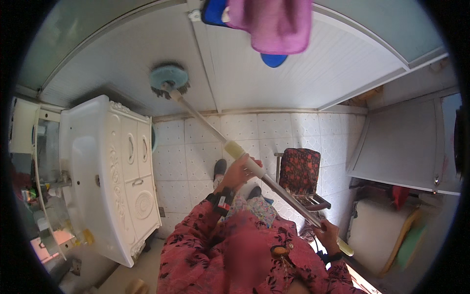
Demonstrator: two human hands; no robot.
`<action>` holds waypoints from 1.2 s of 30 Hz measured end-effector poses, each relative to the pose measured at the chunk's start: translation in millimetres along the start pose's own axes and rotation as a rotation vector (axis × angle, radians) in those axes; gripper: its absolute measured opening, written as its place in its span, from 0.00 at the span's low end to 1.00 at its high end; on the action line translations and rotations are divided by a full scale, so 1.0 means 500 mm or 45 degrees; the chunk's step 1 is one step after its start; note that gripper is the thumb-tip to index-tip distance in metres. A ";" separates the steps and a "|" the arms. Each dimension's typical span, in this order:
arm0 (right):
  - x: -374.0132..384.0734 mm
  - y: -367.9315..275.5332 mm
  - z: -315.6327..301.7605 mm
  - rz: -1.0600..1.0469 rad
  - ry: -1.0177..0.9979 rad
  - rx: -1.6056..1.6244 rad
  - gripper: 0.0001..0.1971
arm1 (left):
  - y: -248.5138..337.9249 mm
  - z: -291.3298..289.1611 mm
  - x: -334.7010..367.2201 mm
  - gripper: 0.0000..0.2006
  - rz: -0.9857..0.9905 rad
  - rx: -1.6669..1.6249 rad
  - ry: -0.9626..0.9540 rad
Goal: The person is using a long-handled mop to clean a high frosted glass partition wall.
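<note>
Both of my hands hold a long-handled scrub brush (205, 123) that slants from lower right to upper left. My left hand (237, 172) is closed round the thick pale grip at mid-pole. Lower down, my right hand (327, 235) wraps the metal pole near its pale yellow end. The round light-blue brush head (169, 77) with dark bristles is at the white wall panel (122, 59); whether it presses on it I cannot tell. A dark band wraps each of my wrists, and my sleeves are red with dark leaf patterns.
A white washbasin cabinet (132, 161) with carved doors stands at left. A small chair with a red-and-black patterned cover (299, 169) is right of the pole. Pink and blue cloths (279, 29) hang at top. Grey cabinet (399, 142) at right; white tiled floor (174, 166) between.
</note>
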State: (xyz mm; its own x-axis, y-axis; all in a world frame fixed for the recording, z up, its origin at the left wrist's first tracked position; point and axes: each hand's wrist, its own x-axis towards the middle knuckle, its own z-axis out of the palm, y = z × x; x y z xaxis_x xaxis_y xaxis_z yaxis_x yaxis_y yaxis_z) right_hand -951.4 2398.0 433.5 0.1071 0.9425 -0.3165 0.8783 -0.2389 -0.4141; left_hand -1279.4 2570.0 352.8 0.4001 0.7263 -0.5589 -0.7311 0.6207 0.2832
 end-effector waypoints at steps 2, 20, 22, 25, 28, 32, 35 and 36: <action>-0.013 0.028 0.001 -0.066 0.056 0.001 0.14 | -0.012 0.042 -0.017 0.13 0.067 0.130 -0.180; 0.043 -0.049 0.029 0.208 -0.116 -0.242 0.17 | -0.056 -0.110 0.148 0.14 -0.122 0.110 0.081; 0.082 -0.063 0.060 0.109 -0.127 -0.395 0.18 | -0.049 -0.167 0.190 0.17 -0.095 0.085 0.106; 0.151 -0.123 0.113 0.124 -0.223 -0.430 0.19 | -0.029 -0.242 0.242 0.20 -0.037 0.208 0.339; 0.216 -0.220 0.166 0.072 -0.331 -0.407 0.18 | -0.017 -0.404 0.289 0.19 0.271 0.955 0.314; 0.290 -0.267 0.280 -0.114 -0.377 -0.400 0.17 | -0.006 -0.511 0.332 0.17 0.210 0.952 0.514; 0.342 -0.367 0.327 -0.190 -0.508 -0.441 0.16 | 0.028 -0.630 0.299 0.15 0.124 0.860 0.921; 0.359 -0.381 0.343 -0.181 -0.520 -0.449 0.16 | 0.023 -0.646 0.300 0.15 0.108 0.852 0.922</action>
State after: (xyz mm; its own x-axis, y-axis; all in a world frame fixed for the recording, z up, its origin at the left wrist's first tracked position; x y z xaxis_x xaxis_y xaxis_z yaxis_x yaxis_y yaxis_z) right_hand -1179.4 2572.5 309.0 -0.1515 0.7759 -0.6125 0.9811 0.0426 -0.1887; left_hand -1406.1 2590.7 20.6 -0.2367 0.5588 -0.7948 -0.1890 0.7760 0.6018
